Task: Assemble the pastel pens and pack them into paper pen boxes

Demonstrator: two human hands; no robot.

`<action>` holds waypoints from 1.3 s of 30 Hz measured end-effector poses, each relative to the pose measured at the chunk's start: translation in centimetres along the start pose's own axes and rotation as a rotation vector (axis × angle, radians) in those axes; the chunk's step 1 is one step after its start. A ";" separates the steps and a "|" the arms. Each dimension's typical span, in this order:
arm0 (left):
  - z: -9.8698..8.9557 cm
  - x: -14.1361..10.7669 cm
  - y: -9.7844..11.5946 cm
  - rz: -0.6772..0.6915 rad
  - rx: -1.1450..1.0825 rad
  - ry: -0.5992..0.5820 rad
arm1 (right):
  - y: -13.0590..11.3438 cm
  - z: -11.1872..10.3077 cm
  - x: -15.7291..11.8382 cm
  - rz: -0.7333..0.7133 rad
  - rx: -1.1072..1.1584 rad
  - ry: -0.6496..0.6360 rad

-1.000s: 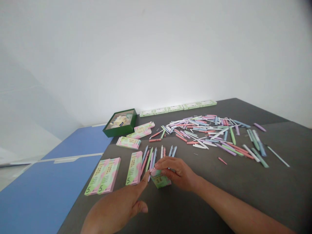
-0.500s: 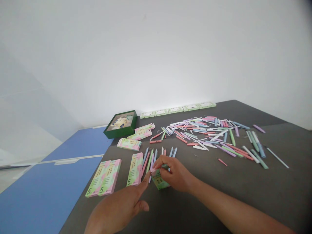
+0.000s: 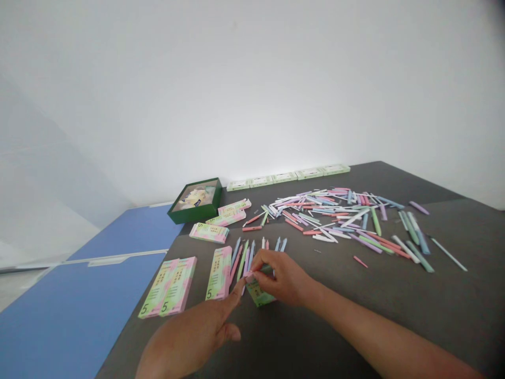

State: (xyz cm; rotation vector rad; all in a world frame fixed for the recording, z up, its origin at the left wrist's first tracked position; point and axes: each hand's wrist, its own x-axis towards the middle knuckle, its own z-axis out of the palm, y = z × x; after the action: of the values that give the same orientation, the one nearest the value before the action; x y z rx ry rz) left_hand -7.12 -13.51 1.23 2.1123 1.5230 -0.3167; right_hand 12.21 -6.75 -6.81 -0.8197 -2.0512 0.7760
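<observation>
A small green-and-pink pen box (image 3: 260, 296) stands tilted at the front of the dark table. My right hand (image 3: 282, 278) is closed on its upper end, thumb and fingers pinching the pink edge and covering part of it. From the left, my left hand (image 3: 197, 332) reaches in with the index finger stretched out to the same upper corner and the thumb held apart; its other fingers are hidden. Just behind the hands lies a row of pastel pens (image 3: 240, 258), partly covered by my right hand. Another pen box (image 3: 218, 273) lies flat to the left of them.
Two pen boxes (image 3: 177, 287) lie side by side at the table's left edge, and several more (image 3: 209, 232) lie behind. A green open box (image 3: 193, 213) holds packets. Loose pens (image 3: 327, 210) are heaped at the right. Flat boxes (image 3: 284, 178) line the wall.
My right fingers have shifted slightly at the top of the pen box, and the thumb now presses nearer the pink edge. My left hand has hardly moved.
</observation>
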 end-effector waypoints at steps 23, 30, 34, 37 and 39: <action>-0.1 0.6 -1.5 0.027 -0.029 -0.024 | -0.6 -0.6 0.9 -0.135 -0.177 -0.101; -0.6 1.2 -2.3 0.117 -0.124 0.068 | 1.2 -0.7 -0.3 -0.288 0.025 -0.164; -0.5 1.6 -1.3 0.115 -0.131 0.052 | 2.2 -0.6 -1.0 -0.307 0.091 -0.123; -0.6 1.9 -0.7 0.113 -0.133 0.041 | 2.7 -0.3 -1.4 -0.305 0.120 -0.063; -0.6 2.1 -0.4 0.119 -0.136 0.020 | 3.0 0.1 -1.6 -0.304 0.135 -0.012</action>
State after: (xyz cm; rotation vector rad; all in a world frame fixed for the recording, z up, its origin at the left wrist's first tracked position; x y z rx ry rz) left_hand -6.87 -11.40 0.59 2.0933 1.3818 -0.1455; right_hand 13.78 -6.20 -9.74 -0.4155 -2.0462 0.7381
